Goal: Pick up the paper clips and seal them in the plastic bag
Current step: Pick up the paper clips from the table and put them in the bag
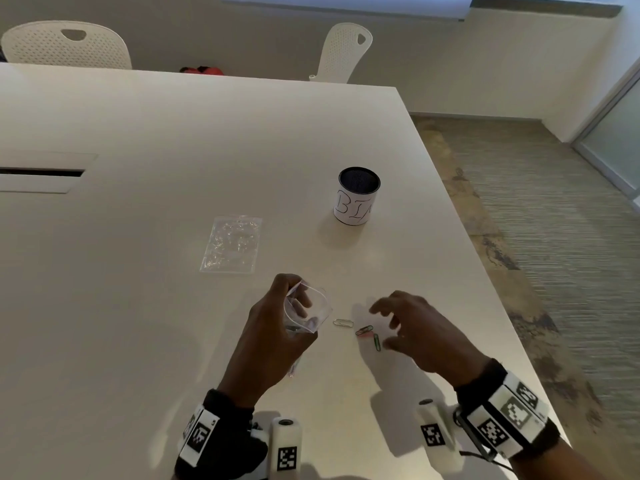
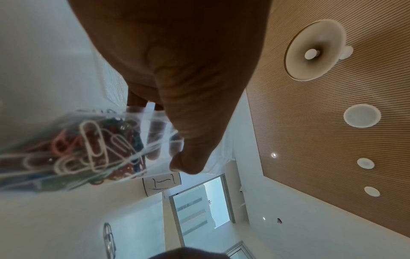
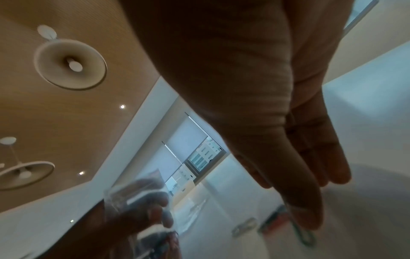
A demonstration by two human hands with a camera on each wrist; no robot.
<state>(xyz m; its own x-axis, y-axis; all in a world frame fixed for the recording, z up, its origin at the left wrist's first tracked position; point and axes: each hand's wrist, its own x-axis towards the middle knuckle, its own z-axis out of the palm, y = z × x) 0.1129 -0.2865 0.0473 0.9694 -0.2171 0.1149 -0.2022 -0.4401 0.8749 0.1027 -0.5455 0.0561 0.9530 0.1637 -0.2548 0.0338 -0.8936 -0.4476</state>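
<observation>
My left hand (image 1: 289,308) grips a small clear plastic bag (image 1: 308,311) with its mouth held wide and facing right. In the left wrist view the bag (image 2: 88,145) holds several white, pink, green and blue paper clips. On the white table (image 1: 173,133) just right of the bag lie a silver clip (image 1: 343,322), a red clip (image 1: 363,330) and a green clip (image 1: 376,342). My right hand (image 1: 388,322) hovers over the red and green clips, fingers spread and empty. The right wrist view shows its straight fingers (image 3: 310,175) above the green clip (image 3: 305,234).
A stack of empty clear bags (image 1: 231,244) lies behind my left hand. A black mesh cup labelled BIN (image 1: 356,195) stands at the back right. The table edge (image 1: 485,271) runs diagonally on the right. Two white chairs (image 1: 65,45) stand beyond the far edge.
</observation>
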